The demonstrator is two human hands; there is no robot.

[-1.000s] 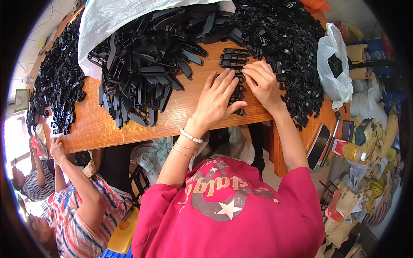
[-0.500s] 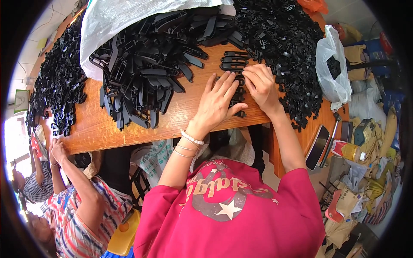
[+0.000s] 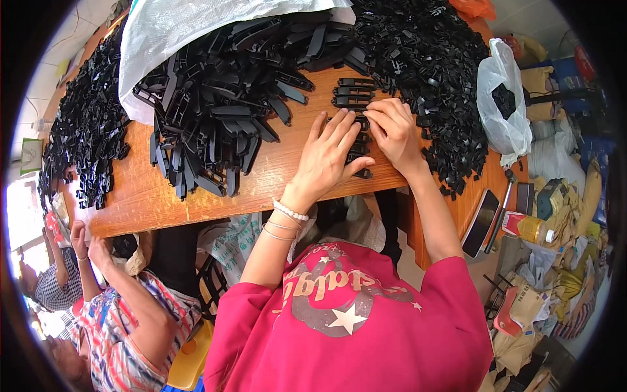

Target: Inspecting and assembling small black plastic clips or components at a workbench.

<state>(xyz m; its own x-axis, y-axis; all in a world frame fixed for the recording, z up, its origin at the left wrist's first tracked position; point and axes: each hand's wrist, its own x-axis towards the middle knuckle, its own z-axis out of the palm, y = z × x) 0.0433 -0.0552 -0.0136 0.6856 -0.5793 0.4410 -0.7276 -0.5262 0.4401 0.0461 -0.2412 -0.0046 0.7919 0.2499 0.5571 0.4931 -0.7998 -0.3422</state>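
Note:
A column of long black plastic parts [image 3: 354, 91] lies side by side on the wooden table in front of me. Over the left ends of the nearer ones rests my left hand [image 3: 332, 150], its fingers stretched out and the thumb pointing right. My right hand [image 3: 396, 134] is at the right side of the same column, thumb and fingertips pinched together above a part. Whatever may be between those fingertips is hidden. Left of my hands spreads a heap of similar long black parts [image 3: 228, 111]; to the right lies a pile of small black plastic pieces [image 3: 450, 98].
A white woven sack [image 3: 140, 72] lies open over the long parts. At right are a clear plastic bag [image 3: 499, 124], a phone [image 3: 481, 222] and a bottle of yellow liquid [image 3: 528, 227]. People work at the left by another black pile [image 3: 88, 130].
My hands stay almost in place, with the right fingertips shifting slightly over the column. At the left, a co-worker's hands have come apart and moved back from the table edge.

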